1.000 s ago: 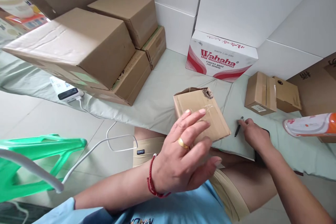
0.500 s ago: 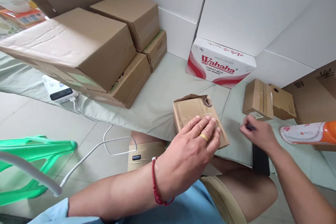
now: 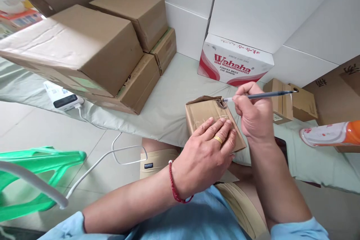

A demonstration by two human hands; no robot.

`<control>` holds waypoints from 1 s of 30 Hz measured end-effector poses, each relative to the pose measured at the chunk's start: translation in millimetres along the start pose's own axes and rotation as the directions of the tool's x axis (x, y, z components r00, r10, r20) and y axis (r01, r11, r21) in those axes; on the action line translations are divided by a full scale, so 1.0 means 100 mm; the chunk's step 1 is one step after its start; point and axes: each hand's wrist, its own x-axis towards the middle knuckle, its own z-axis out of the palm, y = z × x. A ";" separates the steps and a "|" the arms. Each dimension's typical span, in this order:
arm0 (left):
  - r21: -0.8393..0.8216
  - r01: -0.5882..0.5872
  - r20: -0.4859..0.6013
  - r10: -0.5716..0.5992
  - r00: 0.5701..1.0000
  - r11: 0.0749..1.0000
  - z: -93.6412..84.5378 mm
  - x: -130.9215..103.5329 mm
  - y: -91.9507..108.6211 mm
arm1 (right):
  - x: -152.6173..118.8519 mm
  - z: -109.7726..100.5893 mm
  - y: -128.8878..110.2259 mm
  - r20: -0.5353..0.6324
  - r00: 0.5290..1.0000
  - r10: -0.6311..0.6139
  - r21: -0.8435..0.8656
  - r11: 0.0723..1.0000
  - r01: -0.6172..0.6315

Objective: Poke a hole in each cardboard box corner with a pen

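Observation:
A small brown cardboard box (image 3: pixel 201 110) rests at the near edge of the cloth-covered table (image 3: pixel 171 86). Its top has a ragged dark hole near the far right corner. My left hand (image 3: pixel 209 150) lies flat on the top of this box, fingers stretched out. My right hand (image 3: pixel 254 114) grips a dark pen (image 3: pixel 270 94) between thumb and fingers. The pen's pale tip is at the edge of the ragged hole, and its other end points right.
Large brown boxes (image 3: pixel 104 37) are stacked at the left, by a white power bank (image 3: pixel 66 99) with a cable. A Wahaha carton (image 3: pixel 233 62) stands behind. Small boxes (image 3: pixel 303 101) and an orange-white bottle (image 3: pixel 326 134) are at the right. A green stool (image 3: pixel 45 153) stands lower left.
My right hand has moved left and up with the pen, from beside the small box to its ragged hole. My left hand stays on the box top.

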 end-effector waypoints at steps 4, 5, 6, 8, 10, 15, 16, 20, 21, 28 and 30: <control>0.009 0.004 -0.006 -0.004 1.000 1.000 0.01 0.00 0.01 | 0.00 0.07 0.12 -0.068 0.998 -0.005 -0.082 0.997 0.000; 0.009 0.006 -0.008 -0.006 1.000 1.000 0.01 -0.01 0.02 | -0.01 0.06 0.12 -0.084 0.996 -0.012 -0.111 0.994 0.002; 0.008 0.008 -0.011 -0.008 1.000 1.000 0.02 -0.01 0.02 | -0.02 0.05 0.12 -0.093 0.996 -0.015 -0.137 0.991 0.002; 0.008 0.017 -0.017 -0.017 1.000 1.000 0.03 -0.02 0.02 | -0.03 0.04 0.11 -0.086 0.996 -0.003 -0.174 0.985 -0.012; 0.006 0.022 -0.021 -0.022 1.000 1.000 0.04 -0.02 0.02 | -0.04 0.04 0.09 -0.084 0.996 0.003 -0.176 0.984 -0.018; -0.013 0.007 -0.033 -0.007 0.999 1.000 0.05 -0.01 0.00 | -0.10 -0.03 0.00 -0.101 0.995 -0.026 -0.145 0.989 0.011; -0.015 0.006 -0.036 -0.007 0.999 1.000 0.05 -0.01 0.00 | -0.12 -0.09 -0.02 -0.113 0.993 -0.043 -0.159 0.987 0.025; -0.009 0.013 -0.042 -0.013 0.999 1.000 0.04 -0.01 0.00 | -0.18 -0.47 -0.07 -0.109 0.987 -0.116 -0.238 0.967 0.088; -0.008 0.010 -0.039 -0.010 0.999 1.000 0.04 -0.01 0.00 | -0.19 -0.57 -0.07 -0.081 0.993 -0.082 -0.263 0.963 0.059; -0.014 0.010 -0.044 -0.010 0.999 1.000 0.05 -0.03 0.01 | -0.34 -0.85 -0.10 -0.087 0.992 0.091 -0.287 0.951 -0.112; -0.019 0.017 -0.042 -0.018 0.999 1.000 0.05 -0.04 0.01 | -0.38 -0.89 -0.13 -0.111 0.993 -0.033 -0.184 0.983 0.012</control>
